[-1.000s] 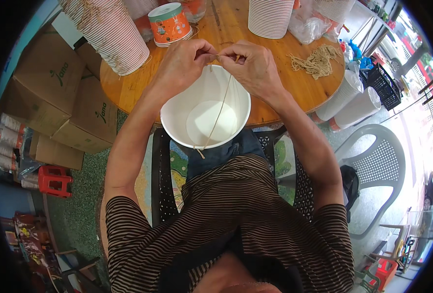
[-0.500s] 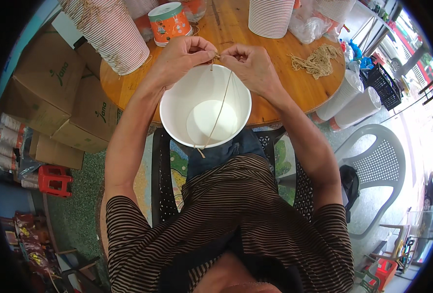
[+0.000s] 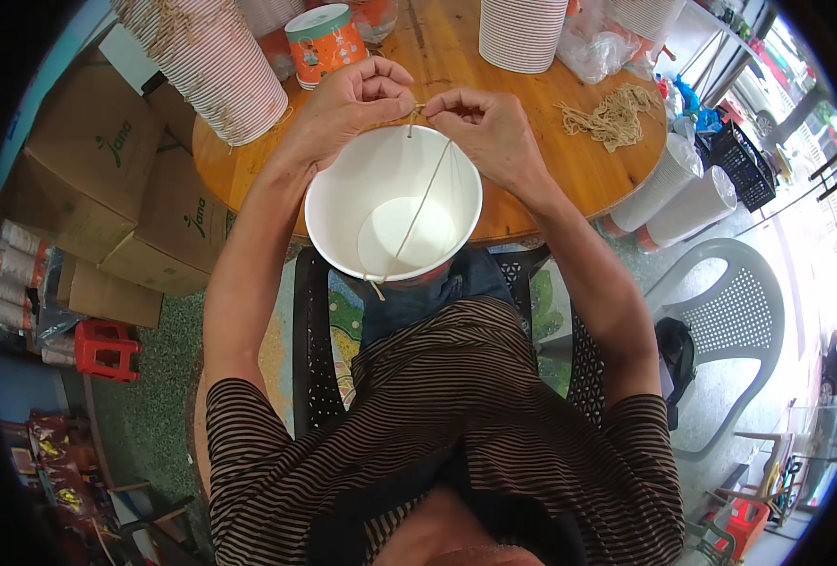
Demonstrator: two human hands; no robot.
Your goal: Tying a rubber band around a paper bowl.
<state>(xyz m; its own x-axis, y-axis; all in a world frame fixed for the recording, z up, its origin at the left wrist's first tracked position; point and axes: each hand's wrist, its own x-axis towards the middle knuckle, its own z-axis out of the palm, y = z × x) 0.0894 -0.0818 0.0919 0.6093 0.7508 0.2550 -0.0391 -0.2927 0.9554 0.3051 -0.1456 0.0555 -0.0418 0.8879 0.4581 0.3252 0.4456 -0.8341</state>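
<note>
A white paper bucket [image 3: 343,212] rests at the table's near edge above my lap, its open mouth facing up. A thin tan string [image 3: 420,209] crosses the mouth, from the near rim, where a short tail hangs outside, up to my right hand. My left hand [image 3: 352,106] is at the far rim, thumb and forefinger pinched by the string's end. Facing it, my right hand [image 3: 483,130] pinches the string with fingers curled. A small loop or knot of string shows between the fingertips, with a short end hanging inside the far rim.
On the wooden table [image 3: 437,47] stand an orange patterned bucket [image 3: 328,55], a tall stack of buckets [image 3: 216,71] at left and another stack [image 3: 522,36] at the back. A heap of strings [image 3: 617,118] lies right. Cardboard boxes [image 3: 88,151] are left, a grey chair [image 3: 730,311] right.
My left hand's forefinger has lifted and opened away from the thumb a little. The bucket has shifted slightly left and up.
</note>
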